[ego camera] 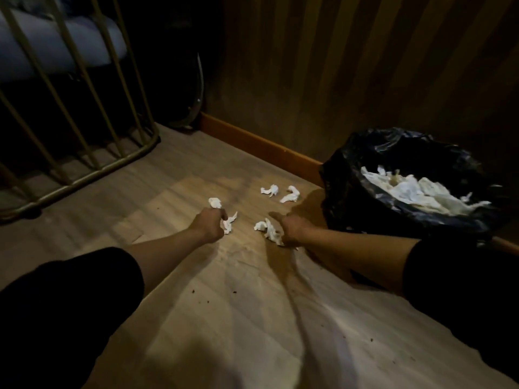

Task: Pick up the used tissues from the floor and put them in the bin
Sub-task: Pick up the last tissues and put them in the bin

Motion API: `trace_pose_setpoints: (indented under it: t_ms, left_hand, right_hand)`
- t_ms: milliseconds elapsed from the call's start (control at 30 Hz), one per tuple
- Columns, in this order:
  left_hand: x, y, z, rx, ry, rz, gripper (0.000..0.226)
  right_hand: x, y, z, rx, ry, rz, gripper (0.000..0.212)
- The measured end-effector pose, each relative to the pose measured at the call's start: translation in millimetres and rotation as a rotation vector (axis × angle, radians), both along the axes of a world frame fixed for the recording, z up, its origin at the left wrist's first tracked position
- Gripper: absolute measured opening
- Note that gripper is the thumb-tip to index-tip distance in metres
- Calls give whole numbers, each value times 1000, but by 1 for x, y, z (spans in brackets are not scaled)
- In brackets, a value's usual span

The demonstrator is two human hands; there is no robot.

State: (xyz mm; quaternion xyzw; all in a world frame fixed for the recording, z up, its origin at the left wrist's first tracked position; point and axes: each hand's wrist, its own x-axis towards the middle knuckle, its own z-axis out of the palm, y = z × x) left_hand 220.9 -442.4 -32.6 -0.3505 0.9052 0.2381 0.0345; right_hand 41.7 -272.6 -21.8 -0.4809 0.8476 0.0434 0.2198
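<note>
Head view of a dim room corner. Both bare forearms reached to mid-frame over the wooden floor [252,290]. The left hand [209,224] was curled into a fist around white tissue: one crumpled end [215,203] stuck out above the knuckles and another [229,222] below the fingers; whether these were one tissue or two could not be told. The right hand [292,227] was closed around a crumpled tissue [269,230] at the floor, index finger extended toward the upper left. Two further loose tissues lay on the floor above the hands, side by side: one [269,190] left, one [290,194] right, just beside the bin [351,175]. That single bin, lined with a black bag, stood at right of frame and already held a heap of white tissues [421,192]. A metal bed frame [84,153] occupied the upper left.
</note>
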Motion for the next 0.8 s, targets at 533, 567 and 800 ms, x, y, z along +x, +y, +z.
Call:
trace_pose_setpoints:
  t_ms: [533, 567, 800]
  left_hand:
    - [-26, -49, -100, -218, 176, -159, 18]
    - [-27, -51, -98, -212, 203, -139, 12]
    - [-37, -89, -89, -195, 328, 88, 14]
  right_hand:
    - [-24, -31, -87, -202, 17, 263, 34]
    - [-25, -31, -90, -232, -2, 225, 31]
    - [-40, -32, -102, -433, -20, -126, 24]
